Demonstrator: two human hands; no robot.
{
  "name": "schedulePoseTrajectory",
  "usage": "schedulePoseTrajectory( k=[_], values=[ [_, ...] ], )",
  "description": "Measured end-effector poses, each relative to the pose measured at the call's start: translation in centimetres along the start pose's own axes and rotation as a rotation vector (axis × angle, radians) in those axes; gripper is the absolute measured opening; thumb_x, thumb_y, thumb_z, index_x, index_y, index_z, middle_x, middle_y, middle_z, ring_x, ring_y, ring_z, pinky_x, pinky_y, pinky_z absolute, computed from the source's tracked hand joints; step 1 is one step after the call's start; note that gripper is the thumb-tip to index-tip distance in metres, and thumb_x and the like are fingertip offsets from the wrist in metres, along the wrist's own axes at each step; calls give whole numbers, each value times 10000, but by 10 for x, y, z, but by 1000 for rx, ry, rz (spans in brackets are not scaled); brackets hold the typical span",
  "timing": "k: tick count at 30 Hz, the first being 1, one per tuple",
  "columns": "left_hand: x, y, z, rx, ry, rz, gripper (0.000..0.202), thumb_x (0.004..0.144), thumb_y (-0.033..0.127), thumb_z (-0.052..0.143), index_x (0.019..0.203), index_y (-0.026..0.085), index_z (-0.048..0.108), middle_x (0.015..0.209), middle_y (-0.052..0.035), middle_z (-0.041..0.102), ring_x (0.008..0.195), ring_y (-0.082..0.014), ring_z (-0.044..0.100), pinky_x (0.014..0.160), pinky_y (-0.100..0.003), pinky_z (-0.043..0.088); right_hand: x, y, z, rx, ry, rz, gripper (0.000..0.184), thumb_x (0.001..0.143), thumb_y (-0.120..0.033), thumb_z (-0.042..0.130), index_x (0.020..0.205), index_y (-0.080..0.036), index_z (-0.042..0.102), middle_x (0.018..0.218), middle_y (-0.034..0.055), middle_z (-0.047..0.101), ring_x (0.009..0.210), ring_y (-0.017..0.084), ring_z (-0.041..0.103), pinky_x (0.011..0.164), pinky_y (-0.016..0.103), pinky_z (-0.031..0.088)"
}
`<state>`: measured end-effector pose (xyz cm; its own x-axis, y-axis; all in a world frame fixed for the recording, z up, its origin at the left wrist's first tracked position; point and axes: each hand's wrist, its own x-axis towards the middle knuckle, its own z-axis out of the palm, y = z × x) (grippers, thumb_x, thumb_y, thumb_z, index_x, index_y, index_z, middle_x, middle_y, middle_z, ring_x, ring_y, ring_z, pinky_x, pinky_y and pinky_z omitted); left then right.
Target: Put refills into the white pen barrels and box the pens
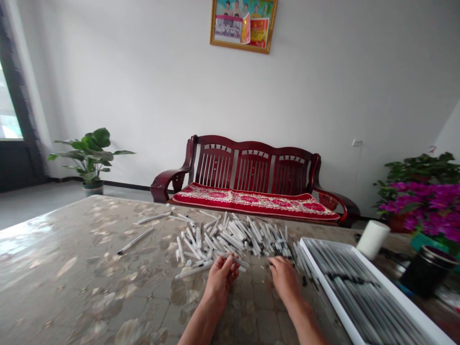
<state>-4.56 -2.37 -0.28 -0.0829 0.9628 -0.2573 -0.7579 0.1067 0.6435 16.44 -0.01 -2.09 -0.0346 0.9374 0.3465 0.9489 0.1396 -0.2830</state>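
Observation:
My left hand (219, 279) pinches a slim, clear-and-white pen (240, 261) between thumb and fingers, just above the table. To its right, my right hand (285, 278) rests low by the near edge of the pile, its fingers curled in. A small dark bit shows at those fingertips, too small to name. Beyond both hands lies a loose pile of white pen pieces (233, 233), with dark parts among them toward the right. A long pen (194, 270) lies beside my left hand. Two more pens lie apart at the left, one with a black tip (134, 241).
A white tray (338, 314) of clear pens with black parts stands at the right. Behind it are a white roll (373, 239), a black cup (427, 272) and purple flowers (427, 203). A red wooden bench (251, 167) stands past the patterned table (89, 287).

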Motion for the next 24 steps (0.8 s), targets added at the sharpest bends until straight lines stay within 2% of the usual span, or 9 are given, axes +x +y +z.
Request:
schedulePoseTrajectory(
  k=[4,8,10,15,18,24],
  values=[
    [3,0,-2,-22,79,66,330,565,230,890,765,171,635,696,14,676,558,-93,634,513,-188,502,-2,-2,0,-54,-19,15,281,864,-135,490,942,-220,746,1008,65,710,989,206,623,851,263,433],
    [6,3,-6,6,177,187,344,562,296,881,782,168,649,718,12,679,617,-108,655,543,-196,509,-3,-3,6,-95,140,5,381,852,-87,458,1089,-221,724,1109,81,698,1044,230,607,908,303,430],
    [7,4,-8,-1,208,203,340,568,301,871,792,165,654,732,8,678,629,-107,655,553,-197,512,0,-4,13,-86,223,-31,440,845,-70,442,1177,-207,695,1187,92,682,1090,246,594,955,336,425],
    [7,4,-7,19,220,198,346,553,315,871,776,158,657,723,0,670,626,-112,649,534,-197,507,10,-3,31,-69,256,-157,512,843,-64,425,1290,-196,637,1300,77,649,1216,260,541,1031,379,397],
    [7,3,-7,37,215,195,380,523,350,886,758,157,657,705,3,664,621,-112,641,527,-198,509,12,-2,32,-60,217,-181,509,847,-45,408,1254,-209,665,1228,69,693,1176,244,568,991,354,415],
    [8,1,-6,49,212,187,429,483,391,903,738,156,650,674,16,642,604,-105,631,528,-201,517,8,-7,17,-160,184,-132,387,873,-77,453,1058,-255,742,986,62,738,932,236,629,838,324,432]
  ],
)
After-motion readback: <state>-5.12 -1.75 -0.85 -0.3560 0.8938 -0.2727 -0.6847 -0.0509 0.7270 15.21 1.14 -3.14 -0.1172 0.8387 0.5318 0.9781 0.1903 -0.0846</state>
